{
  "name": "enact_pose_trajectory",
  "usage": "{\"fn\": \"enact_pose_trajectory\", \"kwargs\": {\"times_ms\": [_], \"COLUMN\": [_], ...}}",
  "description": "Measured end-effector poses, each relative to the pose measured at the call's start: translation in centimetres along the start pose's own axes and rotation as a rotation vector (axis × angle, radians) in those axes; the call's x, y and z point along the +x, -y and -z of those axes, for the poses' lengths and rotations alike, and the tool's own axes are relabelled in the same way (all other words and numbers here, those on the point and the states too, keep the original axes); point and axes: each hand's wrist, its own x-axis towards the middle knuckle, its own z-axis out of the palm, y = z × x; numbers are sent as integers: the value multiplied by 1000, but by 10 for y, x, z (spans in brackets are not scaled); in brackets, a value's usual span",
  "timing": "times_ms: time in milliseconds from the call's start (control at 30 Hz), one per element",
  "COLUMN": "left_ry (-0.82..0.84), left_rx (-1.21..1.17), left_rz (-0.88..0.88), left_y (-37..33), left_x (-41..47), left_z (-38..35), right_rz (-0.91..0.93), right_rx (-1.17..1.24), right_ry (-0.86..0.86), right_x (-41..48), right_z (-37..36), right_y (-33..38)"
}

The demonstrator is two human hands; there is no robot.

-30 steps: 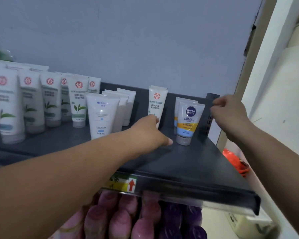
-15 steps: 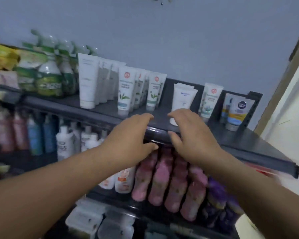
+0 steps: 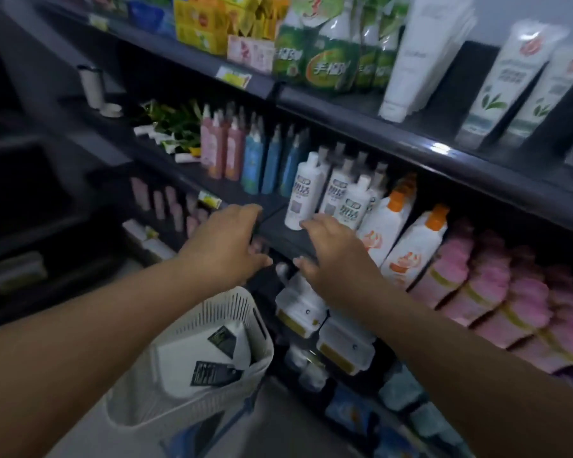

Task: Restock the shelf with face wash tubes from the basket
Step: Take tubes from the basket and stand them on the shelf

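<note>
A white slotted basket stands low in front of the shelving, with white face wash tubes lying in it, their black label backs showing. My left hand hovers above the basket's far rim, fingers curled and apart, nothing in it. My right hand is beside it to the right, fingers spread, also holding nothing. Both hands are level with the middle shelf edge. On the top shelf at the upper right stand white face wash tubes with green leaf prints.
Green refill pouches and yellow packs fill the top shelf's left. The middle shelf holds pink, blue and white bottles and orange-capped pouches. Pink packs sit at right; white boxes lie below my right hand.
My view has swung down and left from the top shelf to the lower shelves and basket. Both hands came down from the top shelf, and now hover together above the basket.
</note>
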Motion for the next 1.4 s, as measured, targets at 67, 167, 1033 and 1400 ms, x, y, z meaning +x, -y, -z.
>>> {"fn": "enact_pose_trajectory", "kwargs": {"times_ms": [67,167,1033,1400], "left_ry": [0,3,697,947], "left_rx": [-17,-24,-355,-214], "left_rz": [55,153,762,468], "left_y": [30,67,226,219], "left_x": [-9,-22,-28,-21], "left_z": [-6,-19,-292,-372], "right_rz": [29,49,-628,-734], "right_rx": [23,78,418,411], "right_ry": [69,157,901,957], "right_x": [10,21,51,40], "right_z": [-24,-61,-379,-450], "right_y": [18,38,4,-10]}}
